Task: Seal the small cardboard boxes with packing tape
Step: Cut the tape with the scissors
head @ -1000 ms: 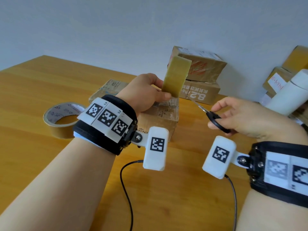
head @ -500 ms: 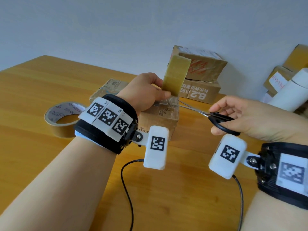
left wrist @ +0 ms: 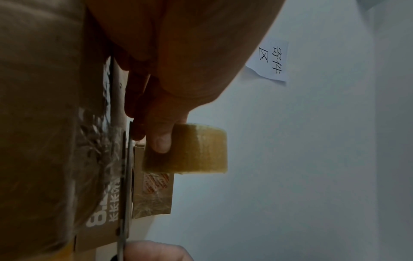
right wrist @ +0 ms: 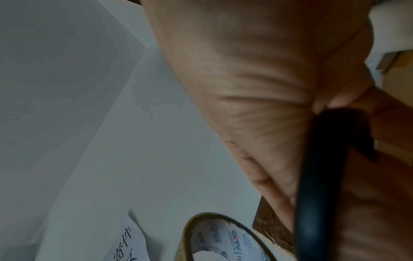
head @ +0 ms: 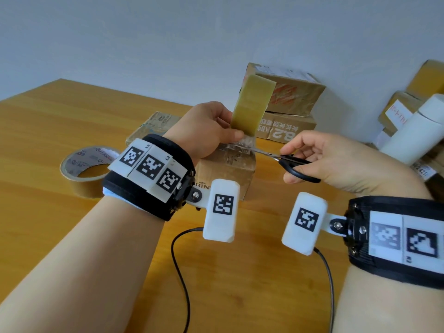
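Head view, tape roll [head: 252, 104] pinched above left fingers [head: 234, 134], scissors [head: 288, 162] seemingly touching tape

A: What is the left hand [head: 209, 131] doing?
B: Reaching forward, thumb and fingers pinching.
A: And the right hand [head: 334, 162]?
B: Reaching leftward, fingers curling through black handles.

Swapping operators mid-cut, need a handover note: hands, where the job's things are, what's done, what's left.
Left hand grips the tape roll, held above the small box, with tape stretched from roll to box top.
Right hand holds the scissors, blades at the stretched tape by the box's top far edge.
Done: a tape strip lies on the box top.
Left: finish the cut, press the end down; whether other boxes need sealing can't be judged.
A spare roll lies flat on the table, left of the box.
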The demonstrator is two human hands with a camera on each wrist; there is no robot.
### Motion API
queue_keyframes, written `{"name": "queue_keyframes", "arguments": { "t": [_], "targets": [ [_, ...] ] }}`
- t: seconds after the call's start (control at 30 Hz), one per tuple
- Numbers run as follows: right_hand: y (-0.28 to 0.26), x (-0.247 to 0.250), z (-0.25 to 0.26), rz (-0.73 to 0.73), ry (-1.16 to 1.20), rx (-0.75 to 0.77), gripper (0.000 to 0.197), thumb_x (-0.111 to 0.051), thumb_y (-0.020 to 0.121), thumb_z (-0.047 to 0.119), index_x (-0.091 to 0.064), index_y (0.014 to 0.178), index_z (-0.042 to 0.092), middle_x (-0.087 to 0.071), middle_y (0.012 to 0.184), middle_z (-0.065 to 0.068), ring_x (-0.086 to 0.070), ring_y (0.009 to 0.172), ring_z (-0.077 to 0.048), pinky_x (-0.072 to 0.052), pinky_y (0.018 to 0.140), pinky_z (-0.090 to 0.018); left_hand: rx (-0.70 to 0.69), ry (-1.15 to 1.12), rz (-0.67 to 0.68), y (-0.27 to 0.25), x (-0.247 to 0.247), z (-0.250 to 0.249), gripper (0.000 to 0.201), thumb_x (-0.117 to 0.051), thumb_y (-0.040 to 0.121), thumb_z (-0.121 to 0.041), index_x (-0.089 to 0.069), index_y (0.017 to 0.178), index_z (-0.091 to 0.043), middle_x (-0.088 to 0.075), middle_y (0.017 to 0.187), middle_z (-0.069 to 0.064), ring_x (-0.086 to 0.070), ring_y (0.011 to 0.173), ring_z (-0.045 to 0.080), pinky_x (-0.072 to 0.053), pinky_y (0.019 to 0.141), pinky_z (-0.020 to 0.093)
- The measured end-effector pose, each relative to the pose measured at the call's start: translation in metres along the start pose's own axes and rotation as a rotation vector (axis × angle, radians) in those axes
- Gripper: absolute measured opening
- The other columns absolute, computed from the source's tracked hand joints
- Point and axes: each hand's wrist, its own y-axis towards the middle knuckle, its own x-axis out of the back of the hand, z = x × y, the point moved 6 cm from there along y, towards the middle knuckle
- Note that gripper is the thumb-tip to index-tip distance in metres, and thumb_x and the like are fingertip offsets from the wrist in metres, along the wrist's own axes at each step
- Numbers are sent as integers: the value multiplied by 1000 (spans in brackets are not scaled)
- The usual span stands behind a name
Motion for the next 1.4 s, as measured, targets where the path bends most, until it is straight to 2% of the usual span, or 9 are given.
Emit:
{"name": "queue_keyframes", "arguments": {
  "t": [0.3,0.57,0.7,0.87,1.0,1.1,1.2,1.3,1.4],
  "targets": [
    [5,4,-3,-70,-23,10,44,-96,54,24,-75,90,38,-76,89,7,-73,89,-15,-57,94,-44,2,-9,-3,1,0,1,16,-80,81,-13,-66,89,-17,-72,99,14,-73,89,31,-61,80,48],
    [5,6,-1,-105,-35,17,34,-93,65,14,-75,89,32,-73,80,7,-67,76,-8,-45,64,-22,6,-30,-17,5,0,3,16,-78,84,-15,-65,93,-15,-69,82,0,-69,66,14,-57,60,29],
    [6,8,-2,-149,-70,-4,33,-95,63,18,-77,86,34,-74,81,8,-68,79,-11,-51,72,-30,5,-47,-33,6,1,5,15,-79,83,-18,-64,87,-19,-67,80,-1,-69,72,20,-59,66,37],
    [3,4,0,-115,-68,-58,35,-92,70,17,-74,94,35,-75,81,9,-69,81,-9,-51,63,-29,-13,-59,-78,7,4,4,22,-77,85,-19,-66,101,-10,-63,73,-6,-65,68,13,-49,57,25],
    [0,2,-1,-110,-84,-108,35,-89,75,24,-68,100,36,-76,86,6,-71,87,-14,-56,71,-35,-7,-72,-86,7,5,4,19,-77,85,-16,-64,98,-10,-63,71,-7,-64,64,10,-48,49,18],
    [-2,12,-7,-238,-79,-170,34,-87,78,27,-64,102,36,-73,93,4,-69,90,-17,-59,83,-43,-9,-79,-89,6,5,4,22,-76,86,-16,-65,103,-8,-62,72,-7,-63,63,8,-47,49,18],
    [-5,19,-18,-344,-107,-276,36,-86,80,28,-59,102,36,-68,96,1,-67,88,-24,-60,84,-51,-14,-74,-106,6,6,4,27,-76,86,-18,-66,109,-10,-60,69,-11,-60,62,6,-45,51,18],
    [-1,15,-28,-285,-206,-381,33,-88,78,21,-62,96,30,-67,96,-4,-69,88,-30,-61,83,-52,-19,-76,-99,6,6,2,30,-76,86,-18,-66,112,-9,-61,71,-9,-61,66,9,-47,57,21],
    [3,10,-30,-204,-258,-451,25,-89,77,13,-69,90,23,-68,100,-6,-67,100,-30,-58,93,-49,-17,-73,-88,5,5,2,30,-76,86,-18,-66,113,-10,-62,73,-8,-62,70,12,-47,62,25]
  ]
}}
